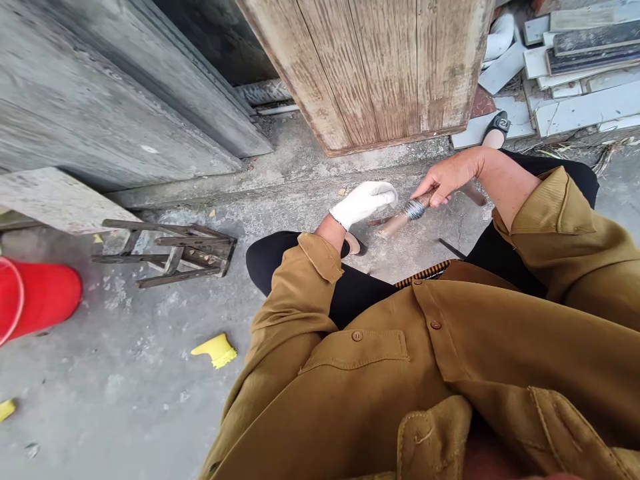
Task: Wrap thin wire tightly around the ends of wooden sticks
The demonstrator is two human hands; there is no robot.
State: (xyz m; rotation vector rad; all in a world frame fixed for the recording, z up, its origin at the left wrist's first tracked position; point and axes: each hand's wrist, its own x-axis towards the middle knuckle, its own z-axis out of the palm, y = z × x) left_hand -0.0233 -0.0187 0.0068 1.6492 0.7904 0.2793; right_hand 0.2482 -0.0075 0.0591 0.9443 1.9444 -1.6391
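My left hand (367,202) wears a white knit glove. Its fingers are curled together, and what they hold, if anything, is hidden or too thin to make out. Bare, my right hand (447,179) is closed round a wooden stick (393,227), whose lower end points down and left toward the gloved hand. Silvery wire (414,209) is wound in several turns about the stick, just beyond my right fingertips. Another round piece of wood (473,193) shows beneath my right wrist; whether it joins the stick, I cannot tell. Both hands are above the concrete floor between my knees.
A worn plank door panel (385,67) stands in front, beside grey boards (125,100). On the left are a small wooden stool lying over (175,253), a red bucket (40,297) and a yellow scrap (216,350). Stacked tiles (590,103) lie at upper right.
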